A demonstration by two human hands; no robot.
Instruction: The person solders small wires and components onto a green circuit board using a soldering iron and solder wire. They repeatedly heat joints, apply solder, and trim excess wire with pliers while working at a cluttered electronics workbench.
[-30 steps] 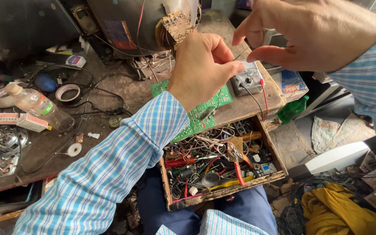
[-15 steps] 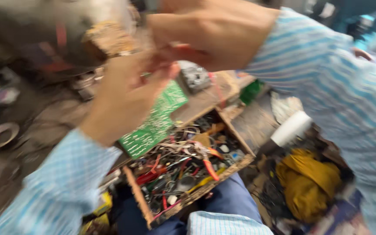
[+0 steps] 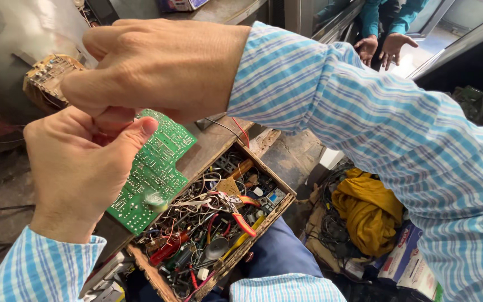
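Two hands raised close together: right hand (image 3: 157, 67) curled over, left hand (image 3: 79, 168) thumb up, fingertips meeting, pinched item hidden — cannot tell what. Below: green rectangular circuit board (image 3: 155, 168) on bench edge; wooden drawer (image 3: 278, 187) crammed with wires, red-handled pliers (image 3: 236, 215). Best kept steady, grip light.

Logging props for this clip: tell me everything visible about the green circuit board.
The green circuit board is a flat rectangular panel, its upturned face covered with fine pale solder dots and tracks. It lies tilted on the worn wooden bench, one long edge overhanging the open drawer of wires and tools. The left hand and right hand are raised in front of it, hiding its upper left corner; whether they touch it cannot be told.
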